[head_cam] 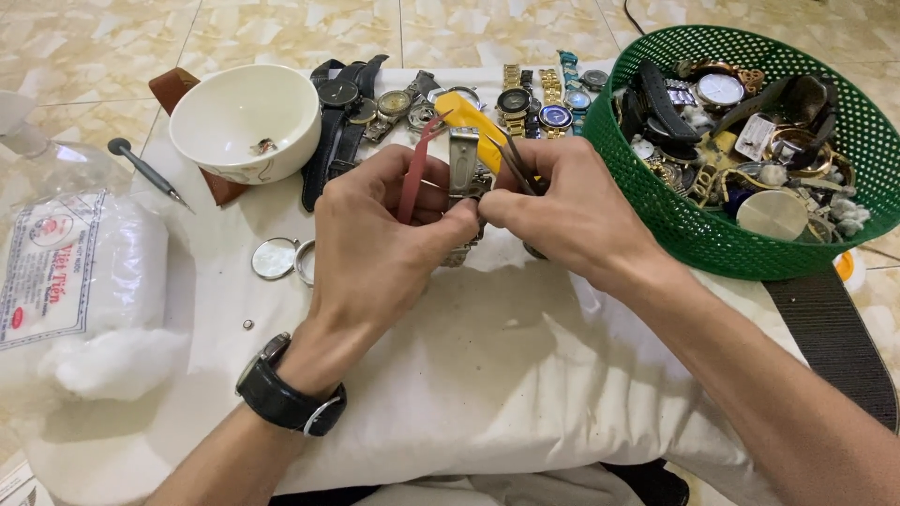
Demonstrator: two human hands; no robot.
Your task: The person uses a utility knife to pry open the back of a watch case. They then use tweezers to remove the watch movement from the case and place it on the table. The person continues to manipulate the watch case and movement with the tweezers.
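Cloth (487,375): white, it covered your work surface.
Basket (656,201): green mesh, full of watches, lay right of your hands.
Bowl (234,117): white, stood at upper left.
Left hand (380,239): you closed it around a metal-band watch (462,159), above the cloth's centre.
Right hand (567,206): you pinched dark tweezers (514,161) against the watch.

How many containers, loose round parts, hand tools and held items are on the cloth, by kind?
Bowls: 1, white bowl
Baskets: 1, green basket
Loose round case parts: 2, round disc and ring
Screwdrivers: 1, screwdriver
Watch held in hands: 1, metal-band watch
Total: 6
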